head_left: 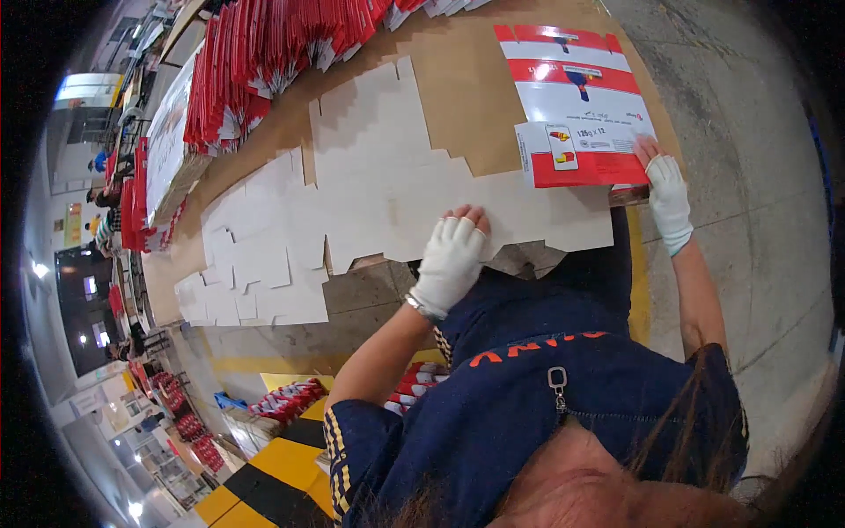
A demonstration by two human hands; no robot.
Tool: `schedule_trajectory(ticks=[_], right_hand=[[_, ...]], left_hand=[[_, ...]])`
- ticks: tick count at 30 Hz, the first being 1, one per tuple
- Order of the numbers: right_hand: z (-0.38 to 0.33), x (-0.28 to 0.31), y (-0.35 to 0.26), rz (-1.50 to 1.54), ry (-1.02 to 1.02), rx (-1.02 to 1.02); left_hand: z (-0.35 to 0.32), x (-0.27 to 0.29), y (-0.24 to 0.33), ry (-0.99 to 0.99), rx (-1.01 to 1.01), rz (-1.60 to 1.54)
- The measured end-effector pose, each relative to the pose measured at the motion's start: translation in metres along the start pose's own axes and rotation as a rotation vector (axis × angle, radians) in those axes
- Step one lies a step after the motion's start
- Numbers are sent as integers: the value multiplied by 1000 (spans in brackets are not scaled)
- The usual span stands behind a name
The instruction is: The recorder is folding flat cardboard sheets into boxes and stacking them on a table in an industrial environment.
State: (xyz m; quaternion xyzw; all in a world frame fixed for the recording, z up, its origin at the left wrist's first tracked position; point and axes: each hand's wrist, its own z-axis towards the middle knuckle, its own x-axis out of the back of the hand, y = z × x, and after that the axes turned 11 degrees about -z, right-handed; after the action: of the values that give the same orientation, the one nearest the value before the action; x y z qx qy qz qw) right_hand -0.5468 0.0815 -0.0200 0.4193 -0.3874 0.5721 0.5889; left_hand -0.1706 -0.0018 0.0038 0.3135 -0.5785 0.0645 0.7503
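In the head view, the left hand [451, 255], in a white fingerless glove, lies palm down with its fingers extended, pressing on the near edge of a plain carton blank [387, 198] rather than gripping it. The right hand [664, 189], gloved alike, has its fingertips over the right edge of a red-and-white printed carton blank [576, 101]; the thumb is hidden, so whether it pinches the edge cannot be told. That printed blank lies ahead and to the left of the right hand, overlapping the plain one beneath. To the left of the left hand, more plain blanks [255, 229] overlap on the brown cardboard sheet [466, 106]. Well beyond the left hand, a dense row of red-and-white folded cartons [282, 48] runs along the far side, with a stack of flat cardboard [172, 132] farther left. As for progress, the plain blanks look already spread out, while the printed one appears to be the piece being dealt with; none near the hands is folded into a box. Whether the folded row is finished or waiting cannot be judged from here.
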Motion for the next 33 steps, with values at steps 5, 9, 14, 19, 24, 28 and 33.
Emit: schedule_trajectory(ticks=[5, 9, 14, 19, 24, 28, 33], right_hand=[[-6, -16, 15, 66, -7, 32], [-10, -20, 10, 232, -5, -82], [-20, -12, 2, 448, 100, -178], [4, 27, -36, 53, -250, 180], [32, 25, -87, 277, -252, 345], [10, 21, -68, 209, -243, 352], [3, 22, -66, 191, -203, 315]], left_hand=[[24, 19, -31, 3, -140, -288], [36, -1, -45, 113, 168, -601], [58, -20, -17, 296, 309, -185], [67, -30, -8, 170, 173, 26], [59, -9, 0, -44, 86, -109], [34, 30, 9, -274, 122, 129], [28, 49, 0, -100, 129, 212]])
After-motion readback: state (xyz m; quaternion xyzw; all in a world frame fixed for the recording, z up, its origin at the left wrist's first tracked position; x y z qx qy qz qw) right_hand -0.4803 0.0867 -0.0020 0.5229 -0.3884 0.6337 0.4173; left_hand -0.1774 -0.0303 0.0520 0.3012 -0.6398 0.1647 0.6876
